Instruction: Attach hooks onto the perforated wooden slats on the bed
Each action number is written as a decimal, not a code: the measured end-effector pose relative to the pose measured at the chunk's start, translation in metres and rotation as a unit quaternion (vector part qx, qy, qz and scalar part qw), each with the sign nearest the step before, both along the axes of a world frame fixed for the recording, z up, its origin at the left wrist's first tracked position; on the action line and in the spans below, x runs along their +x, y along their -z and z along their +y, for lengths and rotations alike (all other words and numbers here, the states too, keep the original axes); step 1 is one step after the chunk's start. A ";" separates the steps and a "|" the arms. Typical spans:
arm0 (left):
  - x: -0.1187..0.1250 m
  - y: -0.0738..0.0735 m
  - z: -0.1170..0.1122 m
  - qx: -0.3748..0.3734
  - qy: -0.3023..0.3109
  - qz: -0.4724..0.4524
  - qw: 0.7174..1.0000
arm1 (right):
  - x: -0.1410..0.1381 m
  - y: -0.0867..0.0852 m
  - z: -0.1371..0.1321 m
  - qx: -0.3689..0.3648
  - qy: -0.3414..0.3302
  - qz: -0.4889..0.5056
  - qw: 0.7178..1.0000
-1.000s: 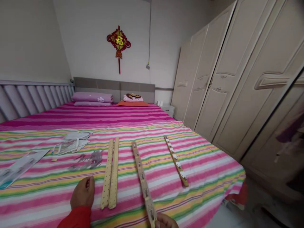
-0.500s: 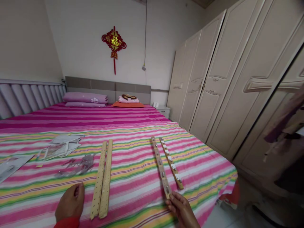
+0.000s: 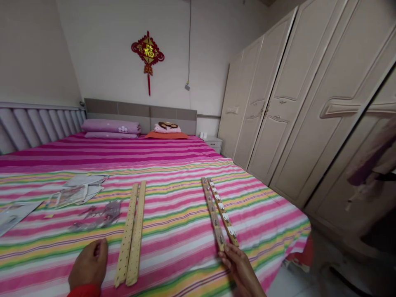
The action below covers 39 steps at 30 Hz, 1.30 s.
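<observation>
My right hand [image 3: 236, 262] pinches the near end of a flat wooden strip [image 3: 213, 210] that carries a row of small shiny metal pieces. Just right of it, almost touching, lies a second wooden strip [image 3: 223, 212] with white round pieces and metal bits along it. On the left, my left hand [image 3: 89, 262] rests on the bed in a loose fist, with nothing visible in it. Beside that hand two pale wooden strips with rows of holes, a left one [image 3: 126, 237] and a right one [image 3: 136, 237], lie side by side.
A striped sheet [image 3: 173, 247] covers the bed. Crumpled clear plastic [image 3: 108, 214] and opened plastic packets [image 3: 77, 190] lie at left, with another packet [image 3: 15, 214] at the far left. Pillows [image 3: 111, 126] are at the headboard. A wardrobe [image 3: 287, 107] stands along the right.
My right hand has shifted the strip with metal pieces right and slightly away from me, closer to the strip with white pieces. My left hand stays closed in about the same place.
</observation>
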<state>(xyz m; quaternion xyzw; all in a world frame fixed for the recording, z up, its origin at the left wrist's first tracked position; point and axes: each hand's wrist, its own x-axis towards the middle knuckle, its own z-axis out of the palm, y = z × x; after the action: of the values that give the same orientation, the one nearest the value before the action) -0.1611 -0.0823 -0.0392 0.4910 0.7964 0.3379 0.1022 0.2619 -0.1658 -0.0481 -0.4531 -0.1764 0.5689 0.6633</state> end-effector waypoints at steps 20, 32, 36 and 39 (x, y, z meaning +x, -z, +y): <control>-0.004 0.010 0.003 0.031 -0.010 0.016 0.999 | 0.012 0.014 -0.005 -0.023 0.032 0.028 0.999; 0.002 0.013 0.000 0.068 -0.011 0.018 0.997 | 0.000 0.023 -0.011 -0.078 0.075 0.066 0.992; 0.008 0.015 -0.003 0.121 -0.026 0.027 0.992 | -0.033 0.033 -0.016 -0.065 -0.034 0.030 0.997; 0.009 0.015 -0.004 0.126 -0.016 0.032 0.991 | -0.073 0.033 -0.014 -0.032 -0.140 -0.042 0.989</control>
<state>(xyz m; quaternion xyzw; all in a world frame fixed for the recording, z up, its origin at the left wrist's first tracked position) -0.1521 -0.0863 -0.0541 0.4977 0.7580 0.4214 0.0089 0.1888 -0.1801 -0.0809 -0.4682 -0.2475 0.6423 0.5540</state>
